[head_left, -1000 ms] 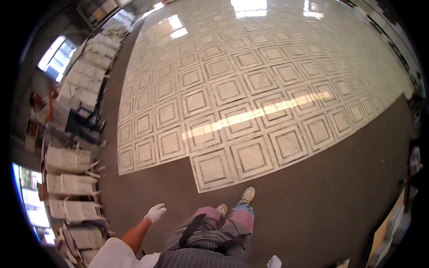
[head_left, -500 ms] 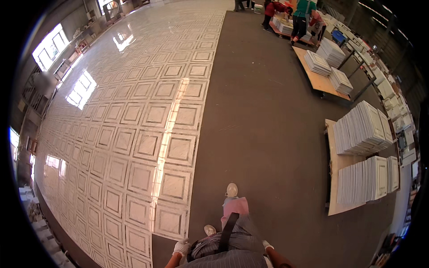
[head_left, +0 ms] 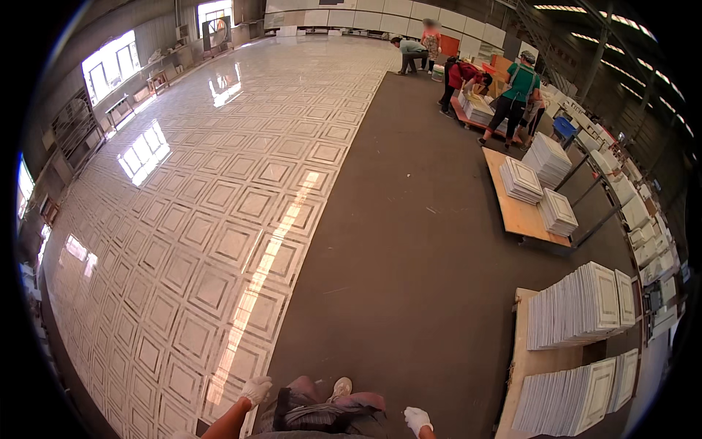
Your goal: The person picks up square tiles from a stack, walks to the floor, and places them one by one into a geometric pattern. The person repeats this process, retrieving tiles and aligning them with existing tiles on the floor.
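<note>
Both my hands wear white gloves. My left hand hangs at my left side, above the edge of the patterned tile floor. Its fingers are loosely bent, and I see nothing in them. On my right side, over the dark grey floor, my right hand hangs with slack fingers and nothing visible in it. Neither hand touches a tile stack. The nearest to my right hand is a row of upright framed tiles on a wooden pallet.
Another row of upright tiles shares that pallet. Farther off, a flat cart carries several tile stacks. Beyond it, people, one in a green top, bend around a red cart. Panels line the far wall.
My view has tilted up, showing more of the far wall and people. The carts and pallet sit lower in view. My arms have swung slightly forward, and my feet have shifted mid-step.
</note>
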The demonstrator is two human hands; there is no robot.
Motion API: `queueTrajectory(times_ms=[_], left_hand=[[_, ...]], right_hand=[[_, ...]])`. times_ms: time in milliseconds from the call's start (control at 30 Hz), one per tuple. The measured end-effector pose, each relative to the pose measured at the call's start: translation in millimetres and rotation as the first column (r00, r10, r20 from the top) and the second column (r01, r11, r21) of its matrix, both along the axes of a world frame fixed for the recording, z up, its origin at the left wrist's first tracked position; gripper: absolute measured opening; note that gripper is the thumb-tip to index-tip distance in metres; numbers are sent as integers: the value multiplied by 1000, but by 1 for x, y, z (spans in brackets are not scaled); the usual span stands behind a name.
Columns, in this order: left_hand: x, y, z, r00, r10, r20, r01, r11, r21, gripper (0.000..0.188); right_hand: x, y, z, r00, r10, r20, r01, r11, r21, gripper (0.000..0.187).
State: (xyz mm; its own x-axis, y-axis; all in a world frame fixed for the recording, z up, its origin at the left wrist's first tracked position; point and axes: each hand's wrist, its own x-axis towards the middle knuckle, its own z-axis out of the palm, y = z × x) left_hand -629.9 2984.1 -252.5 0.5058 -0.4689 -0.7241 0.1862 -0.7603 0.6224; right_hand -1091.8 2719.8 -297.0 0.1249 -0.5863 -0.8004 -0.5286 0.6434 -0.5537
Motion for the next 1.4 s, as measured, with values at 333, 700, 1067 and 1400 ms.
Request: queueTrajectory(times_ms=[333, 700, 1067, 1400], left_hand=[[98, -205, -63, 957, -287, 44, 278, 948, 154, 43], [243, -523, 6, 836, -486, 254, 485, 872, 68, 27], [219, -855, 14, 950, -282, -132, 265, 955, -131, 44], [274, -1064, 52, 977, -210, -28, 207, 975, -85, 14]], right_hand=[[254, -270, 120, 933, 11, 359, 57, 983, -177, 36], [215, -429, 12, 981, 184, -68, -195, 876, -442, 36], [215, -546, -63, 988, -24, -153, 42, 992, 115, 27], [241, -913, -37, 966, 183, -182, -211, 967, -145, 43]])
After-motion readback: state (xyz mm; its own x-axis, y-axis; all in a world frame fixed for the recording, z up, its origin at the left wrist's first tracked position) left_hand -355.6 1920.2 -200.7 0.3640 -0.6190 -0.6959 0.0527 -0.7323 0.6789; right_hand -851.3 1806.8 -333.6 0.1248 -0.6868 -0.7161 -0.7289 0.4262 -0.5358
